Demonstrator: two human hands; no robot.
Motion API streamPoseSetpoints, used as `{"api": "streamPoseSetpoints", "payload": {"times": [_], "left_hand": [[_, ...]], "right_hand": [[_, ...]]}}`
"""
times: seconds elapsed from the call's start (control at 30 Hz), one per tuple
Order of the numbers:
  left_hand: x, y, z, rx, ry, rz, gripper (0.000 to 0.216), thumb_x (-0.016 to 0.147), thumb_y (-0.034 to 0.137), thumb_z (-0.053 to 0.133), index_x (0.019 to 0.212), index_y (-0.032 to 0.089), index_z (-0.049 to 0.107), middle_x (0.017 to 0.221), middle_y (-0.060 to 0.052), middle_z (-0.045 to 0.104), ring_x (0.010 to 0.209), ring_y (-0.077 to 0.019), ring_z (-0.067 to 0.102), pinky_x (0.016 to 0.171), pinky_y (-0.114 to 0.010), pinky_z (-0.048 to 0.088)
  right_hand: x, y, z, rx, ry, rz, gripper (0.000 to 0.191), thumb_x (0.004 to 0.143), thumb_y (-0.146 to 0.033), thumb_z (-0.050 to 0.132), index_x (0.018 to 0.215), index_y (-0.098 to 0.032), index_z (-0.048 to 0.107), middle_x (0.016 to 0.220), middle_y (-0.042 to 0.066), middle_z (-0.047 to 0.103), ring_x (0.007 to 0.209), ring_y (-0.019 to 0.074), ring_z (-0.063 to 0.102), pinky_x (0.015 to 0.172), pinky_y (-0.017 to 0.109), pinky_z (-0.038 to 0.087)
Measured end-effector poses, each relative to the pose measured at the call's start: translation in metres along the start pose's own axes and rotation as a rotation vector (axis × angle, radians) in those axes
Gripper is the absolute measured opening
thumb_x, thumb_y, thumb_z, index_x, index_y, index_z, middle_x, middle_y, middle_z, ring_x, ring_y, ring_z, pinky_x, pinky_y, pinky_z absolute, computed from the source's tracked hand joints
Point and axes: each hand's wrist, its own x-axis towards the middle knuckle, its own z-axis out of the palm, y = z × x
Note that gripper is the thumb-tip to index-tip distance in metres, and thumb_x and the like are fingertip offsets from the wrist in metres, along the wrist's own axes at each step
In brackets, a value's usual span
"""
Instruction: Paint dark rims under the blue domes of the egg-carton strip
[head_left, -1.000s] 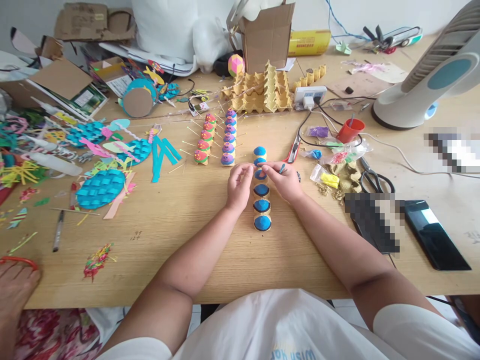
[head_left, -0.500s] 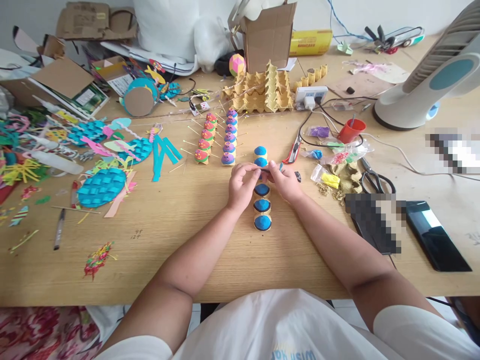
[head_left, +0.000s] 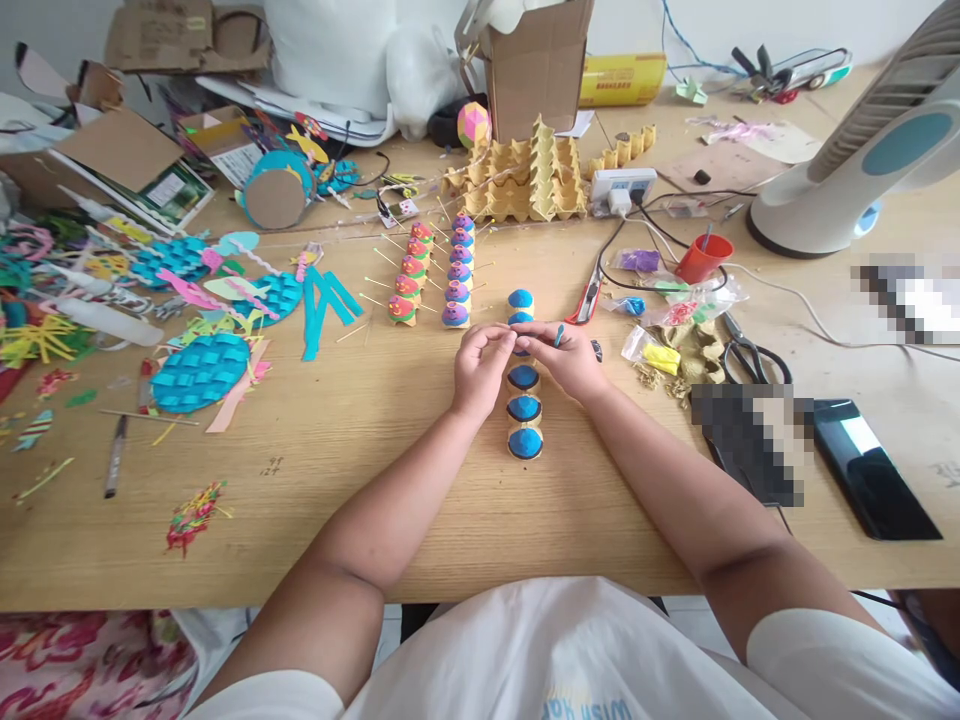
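Observation:
An egg-carton strip [head_left: 526, 410] stands upright to me on the table, its bumps capped with blue clay; the nearer caps have black bands round their lower edges. Above its middle, my left hand [head_left: 481, 366] and my right hand [head_left: 568, 362] meet fingertip to fingertip. Both are closed in a pinch on a thin black clay strip, now mostly hidden by the fingers. A small teal stick [head_left: 559, 335] pokes up from between my right hand's fingers. Beside that hand lies a small black lump in clear wrap [head_left: 597, 350].
Two finished-looking caterpillar strips, one red-green [head_left: 409, 285] and one purple [head_left: 458, 280], stand behind left. A red utility knife [head_left: 587, 298], scissors [head_left: 750, 355], yellow clay [head_left: 661, 360] and a red cup [head_left: 703, 260] lie right. Blue woven paper pieces [head_left: 201, 372] lie left.
My right hand's fingers have shifted left over the black strip, closer against my left fingertips, covering more of it. The blue-capped strip stays put.

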Motion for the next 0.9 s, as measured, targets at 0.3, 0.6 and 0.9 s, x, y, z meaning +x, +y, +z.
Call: {"api": "streamPoseSetpoints", "payload": {"times": [0.3, 0.6, 0.9], "left_hand": [[-0.003, 0.007, -0.001, 0.044, -0.012, 0.029, 0.042, 0.096, 0.067, 0.077, 0.104, 0.026, 0.081, 0.113, -0.007, 0.079, 0.114, -0.0238, 0.073, 0.109, -0.04, 0.057], [0.0, 0.003, -0.002, 0.059, -0.017, 0.099, 0.04, 0.095, 0.067, 0.079, 0.098, 0.027, 0.081, 0.11, -0.007, 0.078, 0.116, -0.0244, 0.072, 0.113, -0.043, 0.055], [0.0, 0.0, -0.002, 0.055, -0.015, 0.095, 0.039, 0.096, 0.066, 0.077, 0.1, 0.027, 0.08, 0.111, -0.007, 0.078, 0.116, -0.024, 0.072, 0.109, -0.041, 0.057]], "right_hand": [[0.002, -0.003, 0.001, 0.034, 0.102, 0.046, 0.059, 0.069, -0.077, 0.094, 0.083, -0.022, 0.079, 0.073, 0.001, 0.077, 0.07, 0.0154, 0.066, 0.074, 0.033, 0.058], [0.001, -0.002, 0.0, 0.034, 0.045, 0.041, 0.062, 0.069, -0.082, 0.091, 0.081, -0.023, 0.074, 0.075, 0.0, 0.076, 0.072, 0.0149, 0.065, 0.076, 0.031, 0.059], [0.002, 0.006, 0.0, 0.083, 0.012, 0.02, 0.056, 0.072, -0.067, 0.097, 0.106, -0.024, 0.086, 0.105, 0.005, 0.088, 0.097, 0.0209, 0.079, 0.098, 0.039, 0.066]]}}
